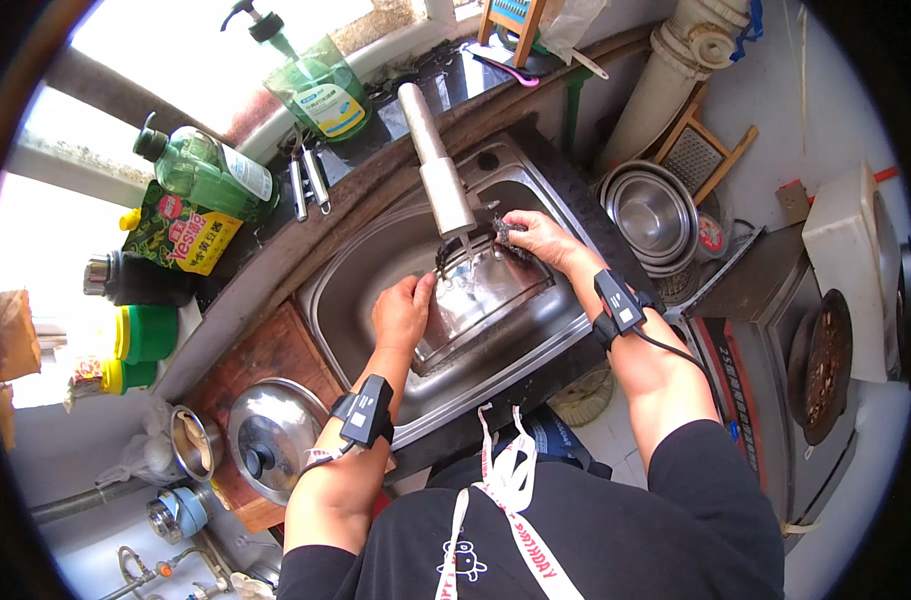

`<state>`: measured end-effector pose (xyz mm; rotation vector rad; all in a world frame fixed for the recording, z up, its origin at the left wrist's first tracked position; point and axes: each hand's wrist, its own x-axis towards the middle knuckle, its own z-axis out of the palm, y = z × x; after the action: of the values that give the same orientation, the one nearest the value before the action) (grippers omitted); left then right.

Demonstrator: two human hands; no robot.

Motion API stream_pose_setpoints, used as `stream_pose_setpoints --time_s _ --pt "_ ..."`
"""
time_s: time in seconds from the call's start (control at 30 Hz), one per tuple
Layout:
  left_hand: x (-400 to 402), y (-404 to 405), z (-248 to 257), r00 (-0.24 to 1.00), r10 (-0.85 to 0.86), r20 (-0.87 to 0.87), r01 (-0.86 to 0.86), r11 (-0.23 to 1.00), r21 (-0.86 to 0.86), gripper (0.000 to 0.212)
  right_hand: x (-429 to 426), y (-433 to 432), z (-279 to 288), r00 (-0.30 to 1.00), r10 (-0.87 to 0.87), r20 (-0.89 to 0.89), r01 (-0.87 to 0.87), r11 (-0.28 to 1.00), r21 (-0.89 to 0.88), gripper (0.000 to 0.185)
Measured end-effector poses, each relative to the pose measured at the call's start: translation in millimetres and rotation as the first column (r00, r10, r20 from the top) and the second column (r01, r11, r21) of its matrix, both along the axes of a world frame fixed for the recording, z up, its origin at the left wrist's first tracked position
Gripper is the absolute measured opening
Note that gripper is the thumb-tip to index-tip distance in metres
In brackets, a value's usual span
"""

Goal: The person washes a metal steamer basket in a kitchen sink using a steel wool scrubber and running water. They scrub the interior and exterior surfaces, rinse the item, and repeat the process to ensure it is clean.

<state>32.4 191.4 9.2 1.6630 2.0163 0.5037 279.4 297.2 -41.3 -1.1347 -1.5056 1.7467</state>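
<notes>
A shiny metal pot [485, 289] lies tilted on its side in the stainless steel sink [350, 300], below the faucet [444, 187], from which water runs onto it. My left hand [401, 311] holds the pot's left edge, with the thumb on top. In my right hand [538, 238] is a dark steel wool scrubber [509, 234], pinched at the pot's upper right rim. The far side of the pot and its inside are hidden.
Left of the sink a glass pot lid [272, 439] lies on a wooden board [275, 349]. Green pump bottles [324, 101] line the windowsill. Nested steel bowls [647, 214] stand right of the sink, near a metal grater [695, 157].
</notes>
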Motion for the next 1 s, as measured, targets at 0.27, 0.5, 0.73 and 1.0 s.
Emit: stream_pose_setpoints --time_s 0.27,0.5,0.73,1.0 --pt "27.1 9.7 -14.7 1.000 -0.014 0.020 0.015 0.999 -0.052 0.045 -48.7 -73.4 -3.5 0.692 -0.676 0.254 0.404 0.654 0.640 0.040" --pt "27.3 18.1 -14.0 0.998 0.034 0.055 -0.030 0.997 -0.073 0.045 -63.4 -121.9 26.5 0.704 -0.602 0.377 0.151 0.645 0.749 0.047" --pt "19.7 17.3 -27.5 0.989 0.046 0.144 -0.042 0.999 -0.030 0.044 -83.7 -107.1 33.9 0.746 -0.542 0.386 0.018 0.597 0.802 0.044" --pt "17.6 8.4 -33.8 0.965 0.061 0.254 -0.064 0.998 0.004 0.041 -66.5 -76.9 38.1 0.774 -0.524 0.356 0.088 0.645 0.759 0.037"
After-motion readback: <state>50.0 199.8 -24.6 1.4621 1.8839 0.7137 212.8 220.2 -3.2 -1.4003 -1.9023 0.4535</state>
